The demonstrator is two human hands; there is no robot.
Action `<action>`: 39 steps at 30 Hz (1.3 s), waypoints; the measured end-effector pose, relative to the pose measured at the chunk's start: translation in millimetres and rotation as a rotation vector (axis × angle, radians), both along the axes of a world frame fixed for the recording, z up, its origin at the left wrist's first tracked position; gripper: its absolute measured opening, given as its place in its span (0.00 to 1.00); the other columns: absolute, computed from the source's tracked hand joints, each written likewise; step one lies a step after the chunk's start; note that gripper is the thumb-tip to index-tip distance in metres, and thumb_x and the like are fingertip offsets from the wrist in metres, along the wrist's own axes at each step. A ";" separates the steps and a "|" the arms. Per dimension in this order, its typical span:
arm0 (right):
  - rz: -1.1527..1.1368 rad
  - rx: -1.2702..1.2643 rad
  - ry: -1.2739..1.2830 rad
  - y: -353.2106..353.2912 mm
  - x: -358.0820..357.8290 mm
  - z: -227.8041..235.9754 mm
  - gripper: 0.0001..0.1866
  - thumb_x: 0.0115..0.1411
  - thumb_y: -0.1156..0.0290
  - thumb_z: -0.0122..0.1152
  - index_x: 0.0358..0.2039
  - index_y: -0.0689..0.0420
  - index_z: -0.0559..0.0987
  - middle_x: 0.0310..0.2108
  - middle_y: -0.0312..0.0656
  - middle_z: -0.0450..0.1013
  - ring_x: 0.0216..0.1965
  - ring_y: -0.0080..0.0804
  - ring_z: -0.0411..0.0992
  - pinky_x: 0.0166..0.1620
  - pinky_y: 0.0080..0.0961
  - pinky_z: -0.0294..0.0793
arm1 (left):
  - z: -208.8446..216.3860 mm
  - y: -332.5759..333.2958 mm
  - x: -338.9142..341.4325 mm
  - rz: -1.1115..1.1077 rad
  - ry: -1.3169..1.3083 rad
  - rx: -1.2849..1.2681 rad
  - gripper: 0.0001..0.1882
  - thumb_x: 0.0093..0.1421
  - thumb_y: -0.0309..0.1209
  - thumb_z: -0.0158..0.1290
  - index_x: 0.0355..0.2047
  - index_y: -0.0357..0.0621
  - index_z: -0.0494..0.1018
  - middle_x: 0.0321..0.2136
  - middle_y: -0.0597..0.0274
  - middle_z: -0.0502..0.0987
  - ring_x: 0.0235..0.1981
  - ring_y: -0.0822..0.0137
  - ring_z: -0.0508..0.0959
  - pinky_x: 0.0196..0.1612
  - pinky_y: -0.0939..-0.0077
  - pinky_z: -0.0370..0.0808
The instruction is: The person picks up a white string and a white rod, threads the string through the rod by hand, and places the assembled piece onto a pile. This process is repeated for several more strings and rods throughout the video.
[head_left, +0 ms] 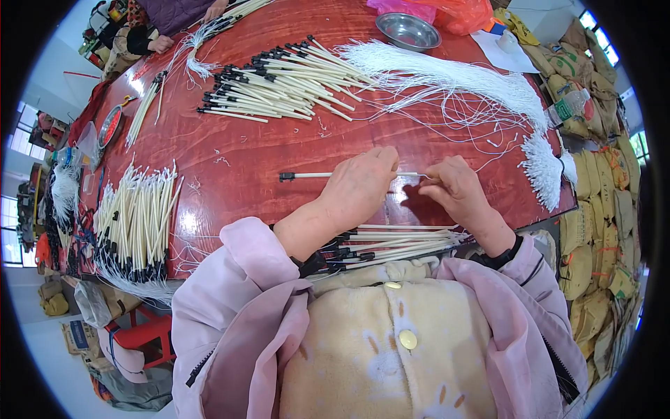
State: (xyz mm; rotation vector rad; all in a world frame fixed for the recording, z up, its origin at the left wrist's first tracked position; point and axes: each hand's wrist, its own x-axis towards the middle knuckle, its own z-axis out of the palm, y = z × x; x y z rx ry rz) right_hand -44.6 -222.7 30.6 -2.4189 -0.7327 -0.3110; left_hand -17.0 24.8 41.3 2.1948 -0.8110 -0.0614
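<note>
Cream slender rod with a black end [314,175] lies crosswise over the glossy red tabletop [258,146], held by the fingers of the left hand [359,183], apparently to steady its thin white tip [407,174] for the right hand [455,190]. Whether the right fingers grip that tip, I cannot tell.

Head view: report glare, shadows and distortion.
Head view: glare spots the glossy red tabletop beside the cream, black-tipped sticks at left; head view: a dark shadow by the bare right hand; head view: stacked tan sacks curve along the black-rimmed fisheye edge.
</note>
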 end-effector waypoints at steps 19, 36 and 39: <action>0.127 -0.015 0.031 5.9 -0.4 0.6 0.08 0.59 0.72 0.66 0.40 0.55 0.84 0.24 0.41 0.71 0.28 0.41 0.69 0.38 0.36 0.67 | -3.9 -1.7 -1.8 -0.100 -0.048 0.026 0.07 0.62 0.26 0.54 0.39 0.40 0.69 0.36 0.47 0.76 0.40 0.41 0.77 0.40 0.48 0.74; 0.109 -0.001 0.106 7.0 2.5 5.0 0.04 0.62 0.71 0.63 0.34 0.57 0.82 0.25 0.40 0.76 0.31 0.43 0.73 0.39 0.37 0.69 | 24.1 62.1 -9.9 0.461 -0.599 0.127 0.15 0.63 0.32 0.58 0.47 0.38 0.74 0.41 0.52 0.78 0.46 0.50 0.77 0.48 0.56 0.75; 0.118 0.026 0.135 8.4 1.8 4.3 0.04 0.62 0.71 0.63 0.34 0.56 0.82 0.25 0.40 0.77 0.31 0.43 0.73 0.39 0.37 0.68 | 27.1 92.8 -21.0 0.603 0.185 -0.146 0.15 0.68 0.34 0.55 0.50 0.37 0.73 0.33 0.55 0.81 0.35 0.59 0.81 0.39 0.67 0.78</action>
